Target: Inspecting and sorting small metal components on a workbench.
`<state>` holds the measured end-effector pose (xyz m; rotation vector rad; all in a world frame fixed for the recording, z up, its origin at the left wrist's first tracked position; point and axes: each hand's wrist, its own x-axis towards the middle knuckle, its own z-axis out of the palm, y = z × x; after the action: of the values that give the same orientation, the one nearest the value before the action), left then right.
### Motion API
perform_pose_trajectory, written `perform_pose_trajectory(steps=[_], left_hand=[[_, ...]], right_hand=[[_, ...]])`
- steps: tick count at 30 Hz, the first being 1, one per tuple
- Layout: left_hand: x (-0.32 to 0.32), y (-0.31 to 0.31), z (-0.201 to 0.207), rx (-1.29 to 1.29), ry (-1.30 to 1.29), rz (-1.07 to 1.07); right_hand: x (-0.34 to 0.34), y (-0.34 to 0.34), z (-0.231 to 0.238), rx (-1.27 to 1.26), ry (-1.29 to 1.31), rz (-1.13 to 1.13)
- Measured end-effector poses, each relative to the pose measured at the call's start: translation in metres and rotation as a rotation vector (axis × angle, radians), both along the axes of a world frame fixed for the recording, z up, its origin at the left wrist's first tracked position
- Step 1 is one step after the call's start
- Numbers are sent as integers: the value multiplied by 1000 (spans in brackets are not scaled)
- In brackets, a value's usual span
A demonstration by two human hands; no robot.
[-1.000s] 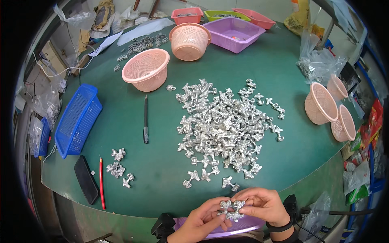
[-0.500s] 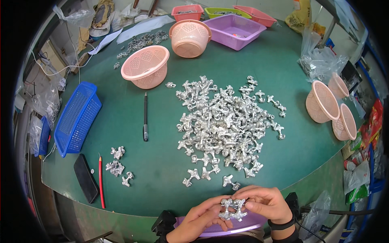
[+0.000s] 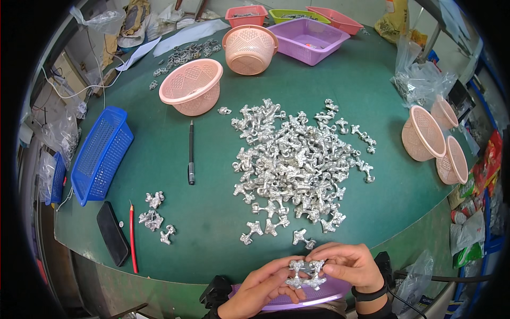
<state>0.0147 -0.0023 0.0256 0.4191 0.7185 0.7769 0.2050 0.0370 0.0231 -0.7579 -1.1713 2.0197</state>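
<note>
My left hand (image 3: 265,283) is closed on a shiny silver metal casting (image 3: 296,274) with knobbed ends. Beside it, a second casting of the same kind (image 3: 316,275) is gripped by the thumb and fingers of my right hand (image 3: 348,267), which has a dark band at the wrist. The two castings stand side by side, close together; whether they touch is hard to make out. Beneath both hands is a purple basket (image 3: 268,305) at the table's near edge, partly covered by them. Just beyond the fingers lies a loose casting (image 3: 303,239), in front of a large heap of similar castings (image 3: 297,159).
On the left of the green table (image 3: 207,223) are a few castings (image 3: 151,219), a phone (image 3: 112,234), a red pencil (image 3: 133,239), a black pen (image 3: 191,154) and a blue basket (image 3: 102,157). Pink baskets (image 3: 249,50) and a purple tray (image 3: 308,40) stand behind; small baskets (image 3: 422,134) sit right.
The casting in my right hand has shifted slightly to the right, opening a little more space between the two pieces. My left hand has barely moved.
</note>
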Motion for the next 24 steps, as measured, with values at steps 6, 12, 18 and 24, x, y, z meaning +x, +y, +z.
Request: perform_pose_trajectory(steps=[6, 12, 18, 24], left_hand=[[-1, 0, 4, 2, 39, -5], [-1, -3, 2, 86, 54, -16], [-1, -5, 0, 150, 60, -21], [-1, -6, 1, 169, 85, -37]], right_hand=[[2, 1, 1, -14, 11, -11], [2, -1, -2, 0, 19, -33], [2, -1, 2, 22, 19, -28], [2, -1, 2, 35, 17, -29]])
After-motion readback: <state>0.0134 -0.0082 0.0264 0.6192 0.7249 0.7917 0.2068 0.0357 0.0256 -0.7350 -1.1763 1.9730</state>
